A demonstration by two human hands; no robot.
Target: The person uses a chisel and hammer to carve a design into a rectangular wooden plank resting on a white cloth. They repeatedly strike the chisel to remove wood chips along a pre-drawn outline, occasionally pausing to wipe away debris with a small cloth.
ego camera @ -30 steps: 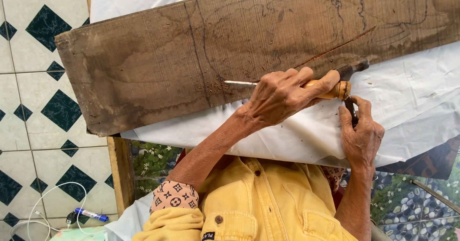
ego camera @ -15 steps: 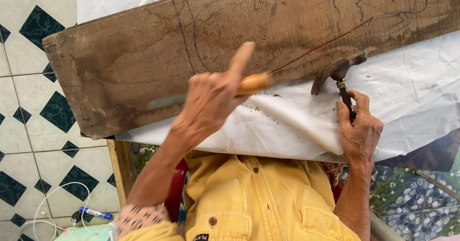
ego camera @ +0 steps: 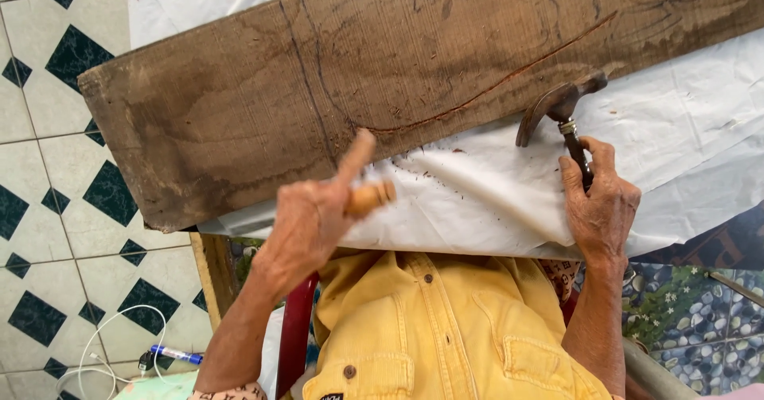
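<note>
A stiff, heavy-looking wooden plank (ego camera: pixel 382 89) lies across a white-sheeted table (ego camera: pixel 684 137), probably best gripped at its ends; the left hand (ego camera: pixel 306 225), now drawn back off the board, grasps a wooden-handled chisel (ego camera: pixel 368 199), while the right hand (ego camera: pixel 598 209) holds a hammer (ego camera: pixel 557 107) upright.

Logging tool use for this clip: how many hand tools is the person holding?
2. A wooden-handled chisel in the left hand, near the plank's front edge; a hammer in the right hand, on the white sheet.

chisel blade (ego camera: pixel 247 225) blurred, plank (ego camera: pixel 382 81) cropped right
</note>
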